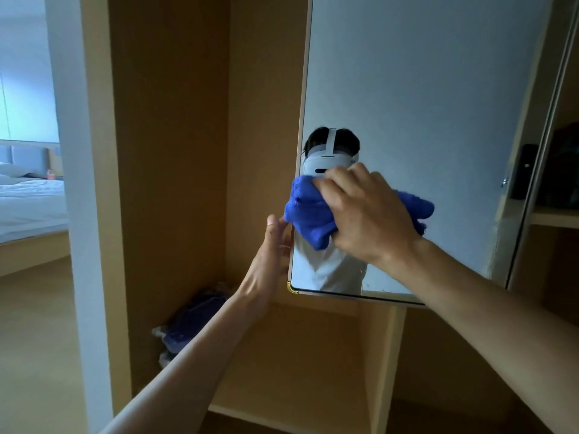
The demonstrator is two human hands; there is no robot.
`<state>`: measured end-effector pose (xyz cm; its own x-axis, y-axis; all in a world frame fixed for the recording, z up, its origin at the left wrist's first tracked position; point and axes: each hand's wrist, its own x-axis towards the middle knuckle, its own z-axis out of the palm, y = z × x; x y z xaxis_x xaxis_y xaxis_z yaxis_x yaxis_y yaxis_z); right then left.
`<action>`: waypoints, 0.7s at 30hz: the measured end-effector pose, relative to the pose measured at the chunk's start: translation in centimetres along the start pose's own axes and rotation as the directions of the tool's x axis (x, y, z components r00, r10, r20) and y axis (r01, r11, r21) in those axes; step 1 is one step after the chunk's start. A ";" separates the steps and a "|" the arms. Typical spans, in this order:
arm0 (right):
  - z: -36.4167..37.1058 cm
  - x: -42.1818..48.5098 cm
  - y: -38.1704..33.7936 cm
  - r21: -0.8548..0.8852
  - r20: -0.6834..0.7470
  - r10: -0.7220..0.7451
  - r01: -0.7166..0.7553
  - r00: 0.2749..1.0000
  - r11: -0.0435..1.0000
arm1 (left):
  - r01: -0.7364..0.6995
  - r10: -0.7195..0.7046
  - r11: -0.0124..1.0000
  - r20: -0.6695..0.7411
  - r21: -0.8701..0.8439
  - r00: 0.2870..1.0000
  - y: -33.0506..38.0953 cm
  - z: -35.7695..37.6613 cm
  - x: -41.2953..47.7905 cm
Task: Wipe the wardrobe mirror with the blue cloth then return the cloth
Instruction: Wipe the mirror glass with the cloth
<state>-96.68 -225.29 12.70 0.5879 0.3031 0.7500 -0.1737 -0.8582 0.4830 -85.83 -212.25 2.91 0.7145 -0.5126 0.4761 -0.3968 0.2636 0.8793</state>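
Currently logged: wiping step, judged part-way, with the cloth's return not yet done.

Item, right hand (366, 214): fingers curled round a bunched blue cloth (308, 211), pressing it against the glass of the wardrobe mirror (423, 89). The cloth sits low and left on the mirror, near its left edge, with a tail of it trailing out to the right of the wrist.

Item, left hand (275, 245): grasps the mirror panel's left edge, thumb on the near face. The other fingers are mostly hidden behind the edge.

Handling note, as a judgement: the panel looks like a hinged door standing open, so the bracing hand should hold firm against the wiping pressure. Flattening the wad would give broader contact. Overlapping passes should then take in the wide upper and right areas and run down to the bottom edge.

Count:
- hands, two, both occupied
- blue cloth in use, one
- mirror panel, one
- wardrobe (169, 120), one, with an open brown compartment to the left of the mirror
- bluish bundle (194, 324), one, low in that compartment; what it is cannot be told
- bed (28, 202), one, far left through the opening
- shelf (554, 217), one, at the right edge, with dark items on it too dim to count
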 end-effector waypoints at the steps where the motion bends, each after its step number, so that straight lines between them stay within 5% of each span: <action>1: 0.5 -0.8 -0.6 -0.011 0.032 0.001 -0.001 0.999 1.000 | 0.000 -0.001 1.000 -0.014 -0.026 1.000 -0.1 0.1 0.0; 13: 2.4 -4.4 -2.5 -0.040 0.274 -0.098 0.113 0.957 0.993 | 0.007 -0.009 0.994 -0.012 -0.106 1.000 -0.5 0.6 -0.5; 21: 0.1 -2.5 -0.7 0.015 0.129 -0.029 0.027 0.991 1.000 | 0.035 -0.034 0.999 -0.047 0.017 0.998 -0.3 0.5 -1.0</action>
<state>-97.92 -225.47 10.40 0.6898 0.2720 0.6710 -0.1453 -0.8559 0.4963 -86.66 -212.21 2.16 0.7541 -0.4821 0.4460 -0.3814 0.2314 0.8950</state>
